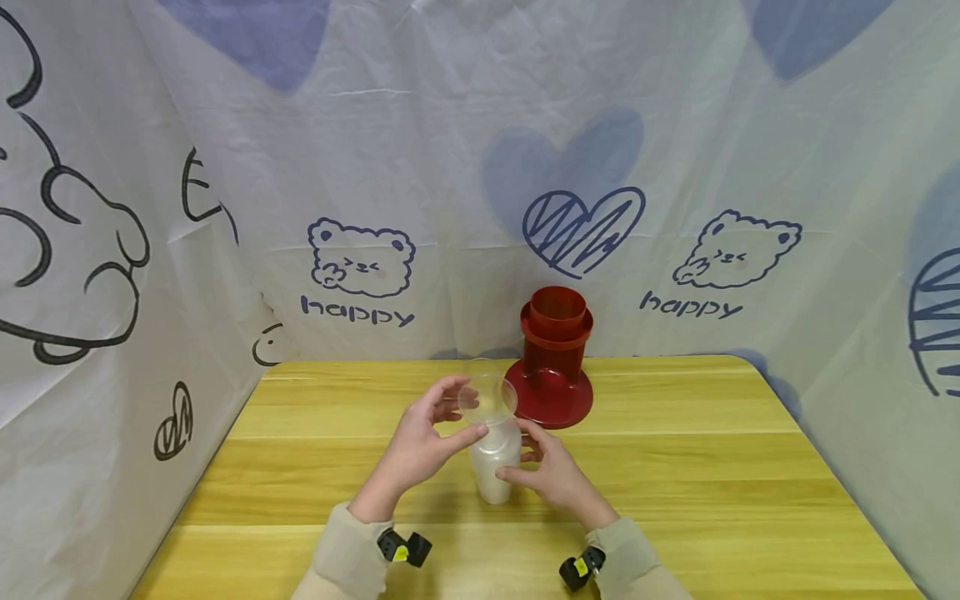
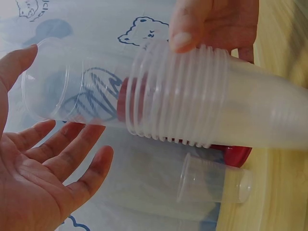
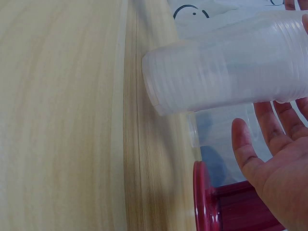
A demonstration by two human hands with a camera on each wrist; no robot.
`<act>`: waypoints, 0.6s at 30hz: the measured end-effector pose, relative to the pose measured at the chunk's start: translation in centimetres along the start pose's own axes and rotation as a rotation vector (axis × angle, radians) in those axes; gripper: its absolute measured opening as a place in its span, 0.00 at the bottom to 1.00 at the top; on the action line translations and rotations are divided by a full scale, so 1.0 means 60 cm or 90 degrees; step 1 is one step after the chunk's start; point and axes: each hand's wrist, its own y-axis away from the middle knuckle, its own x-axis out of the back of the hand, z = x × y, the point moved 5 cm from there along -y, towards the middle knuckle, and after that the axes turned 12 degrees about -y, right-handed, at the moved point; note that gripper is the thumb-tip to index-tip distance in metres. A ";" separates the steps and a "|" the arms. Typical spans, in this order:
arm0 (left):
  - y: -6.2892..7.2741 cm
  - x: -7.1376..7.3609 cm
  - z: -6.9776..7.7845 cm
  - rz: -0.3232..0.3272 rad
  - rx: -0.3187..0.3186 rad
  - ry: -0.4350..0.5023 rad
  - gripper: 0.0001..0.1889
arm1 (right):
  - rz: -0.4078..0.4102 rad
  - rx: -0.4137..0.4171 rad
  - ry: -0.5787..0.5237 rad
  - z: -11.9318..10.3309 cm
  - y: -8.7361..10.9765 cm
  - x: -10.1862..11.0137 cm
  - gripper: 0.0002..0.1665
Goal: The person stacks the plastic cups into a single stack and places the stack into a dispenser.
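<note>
A stack of clear plastic cups [image 1: 495, 479] is held over the front middle of the table, its bases lower and its rims upward. My right hand [image 1: 555, 479] grips the stack from the right, the thumb across the nested rims in the left wrist view. At the top, my left hand [image 1: 416, 442] holds the uppermost cup [image 2: 53, 86] between thumb and fingers. That cup's rim stands well above the close-set rims of the others. Another clear cup [image 2: 211, 180] stands on the table behind the stack.
A red plastic piece [image 1: 555, 358], a wide round base with a stepped cylinder on it, stands near the table's back edge, right of the stack. Printed white cloth [image 1: 465, 167] hangs behind and beside the wooden table [image 1: 697, 467].
</note>
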 end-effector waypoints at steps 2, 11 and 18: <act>0.001 0.000 0.003 -0.008 0.017 0.011 0.31 | 0.001 -0.001 0.001 0.004 -0.001 0.001 0.40; 0.001 -0.008 -0.022 -0.060 0.020 0.051 0.31 | 0.021 0.002 0.006 0.065 -0.019 0.014 0.42; 0.002 -0.015 -0.038 -0.105 0.007 0.059 0.32 | 0.016 0.013 0.000 0.060 -0.020 0.012 0.42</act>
